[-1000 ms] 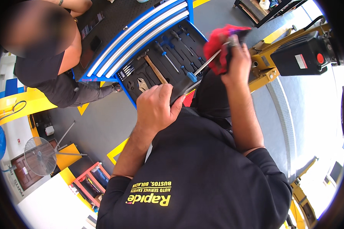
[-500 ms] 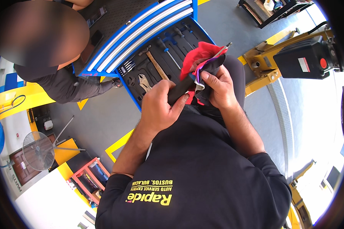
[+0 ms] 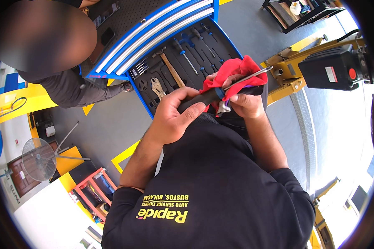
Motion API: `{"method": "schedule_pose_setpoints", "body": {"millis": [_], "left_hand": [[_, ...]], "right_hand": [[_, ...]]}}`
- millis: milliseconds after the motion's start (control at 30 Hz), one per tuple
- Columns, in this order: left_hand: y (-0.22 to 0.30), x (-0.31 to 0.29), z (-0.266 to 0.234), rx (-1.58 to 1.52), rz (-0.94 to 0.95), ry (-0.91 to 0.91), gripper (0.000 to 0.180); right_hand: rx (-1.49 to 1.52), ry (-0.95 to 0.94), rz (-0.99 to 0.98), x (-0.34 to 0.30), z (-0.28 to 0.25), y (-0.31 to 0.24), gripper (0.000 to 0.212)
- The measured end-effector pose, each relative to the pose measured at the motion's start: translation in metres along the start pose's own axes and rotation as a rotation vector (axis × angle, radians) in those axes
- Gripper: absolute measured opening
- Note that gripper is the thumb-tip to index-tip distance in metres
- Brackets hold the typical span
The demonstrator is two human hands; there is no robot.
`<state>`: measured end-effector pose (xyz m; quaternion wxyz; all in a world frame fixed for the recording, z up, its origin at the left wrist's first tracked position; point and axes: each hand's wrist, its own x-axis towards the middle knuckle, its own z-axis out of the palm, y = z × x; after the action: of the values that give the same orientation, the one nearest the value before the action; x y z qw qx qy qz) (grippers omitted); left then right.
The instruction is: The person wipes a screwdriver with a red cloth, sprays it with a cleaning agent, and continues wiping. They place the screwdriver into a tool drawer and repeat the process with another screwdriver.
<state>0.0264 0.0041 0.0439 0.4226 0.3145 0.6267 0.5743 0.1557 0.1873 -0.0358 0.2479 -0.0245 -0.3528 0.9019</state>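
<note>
A long screwdriver with a black handle, blue collar and silver metal shaft (image 3: 214, 96), which slanted up rightward, its handle clasped in the left hand (image 3: 173, 119), a crumpled red fabric cloth (image 3: 244, 66), which lay bunched behind the shaft, held by the right hand (image 3: 250, 106), the tip poking past its edge

The cloth (image 3: 245, 65) near the centre of the frame was bright red with a strip of purple; the screwdriver (image 3: 253, 75) beside it had a black handle, blue collar and silvery shaft. Above, the tool chest (image 3: 166, 25) showed blue and silver-white stripes, its drawer lining (image 3: 225, 47) black, the hammer (image 3: 173, 71) tan-handled. Below, the shirt (image 3: 224, 174) was black with yellow lettering, the floor (image 3: 108, 124) at left grey with yellow lines.
</note>
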Motion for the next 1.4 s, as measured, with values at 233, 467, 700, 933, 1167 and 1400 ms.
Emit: {"method": "schedule_pose_setpoints", "body": {"millis": [233, 467, 700, 933, 1167, 1400], "left_hand": [[0.017, 0.001, -0.001, 0.207, 0.107, -0.002, 0.026], [0.026, -0.002, 0.004, 0.355, 0.114, 0.020, 0.029], [0.029, -0.004, 0.008, 0.606, 0.386, 0.083, 0.029], [0.043, -0.002, 0.006, 1.047, 0.692, 0.119, 0.039], [0.050, -0.004, 0.001, 0.811, 0.551, 0.029, 0.034], [0.046, -0.010, 0.005, 0.249, 0.026, -0.047, 0.031]], "right_hand": [[0.383, -0.103, 0.117, -0.007, -0.020, 0.009, 0.043], [-0.108, 0.034, -0.052, -0.006, 0.032, -0.015, 0.039], [-0.460, -0.051, -0.094, -0.007, 0.017, -0.027, 0.042], [-0.345, 0.115, -0.090, -0.015, 0.030, -0.019, 0.049], [-0.425, -0.023, -0.214, -0.010, 0.031, -0.020, 0.050], [-0.548, -0.180, -0.337, 0.004, 0.025, -0.027, 0.038]]}}
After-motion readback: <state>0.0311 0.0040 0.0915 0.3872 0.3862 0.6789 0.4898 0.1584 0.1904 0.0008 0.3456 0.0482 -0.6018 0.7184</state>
